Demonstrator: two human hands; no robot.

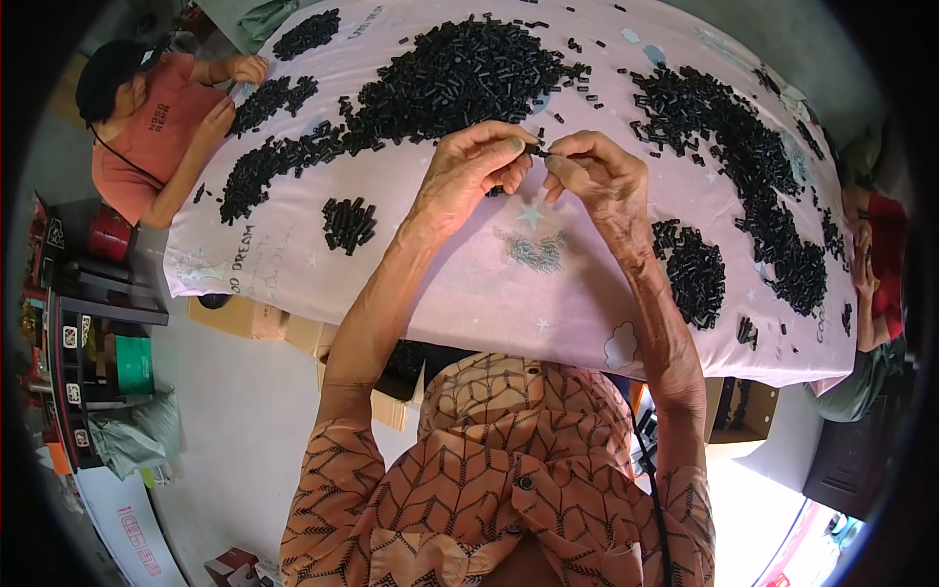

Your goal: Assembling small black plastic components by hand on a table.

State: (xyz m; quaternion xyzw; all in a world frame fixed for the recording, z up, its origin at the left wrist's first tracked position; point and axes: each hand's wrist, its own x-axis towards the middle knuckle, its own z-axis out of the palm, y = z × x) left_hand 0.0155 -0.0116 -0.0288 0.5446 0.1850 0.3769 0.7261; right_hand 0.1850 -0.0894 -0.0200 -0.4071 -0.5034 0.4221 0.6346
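Observation:
Over the middle of the cloth-covered table, my left hand (476,168) and my right hand (599,176) meet with fingertips pinched. Between them is a small black cylindrical piece (535,151), its left end in my left thumb and finger, its right end in my right fingertips. Whether it is one piece or two joined is too small to tell. Just below my hands lies a patch of tiny thin grey-green pieces (536,252). Beyond them rises a large heap of short black cylinders (465,73). A smaller black pile (693,279) sits beside my right forearm.
A small black pile (349,225) lies left of my left forearm. A long black heap (748,166) curves along the right side of the pink tablecloth (460,313). One person (147,137) works at the left edge, another (880,264) at the right. Cardboard boxes (748,416) stand under the table.

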